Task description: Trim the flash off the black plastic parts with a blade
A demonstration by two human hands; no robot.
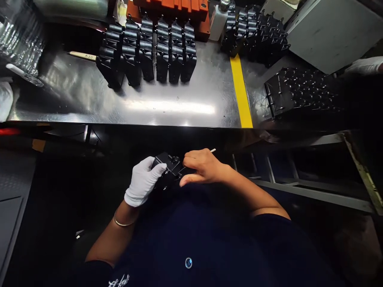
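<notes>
In front of my body, my left hand (144,179), in a white glove, is closed around a black molded part (167,161). Its thumb presses on the part's upper face. My bare right hand (203,165) is at the part's right side, fingers curled around a slim tool whose pale end (213,150) sticks out past the knuckles. The fist hides most of this tool, so its kind does not show. A thin line reaches from the fingers toward the part; whether it touches cannot be made out.
The metal bench (179,103) carries rows of black molded parts (146,52), with more parts (251,32) at the right beyond a yellow stripe (241,91). A marked stick (83,56), an orange crate (176,6) and a white bottle (218,20) are there. Another person's gloved hand (365,65) shows far right.
</notes>
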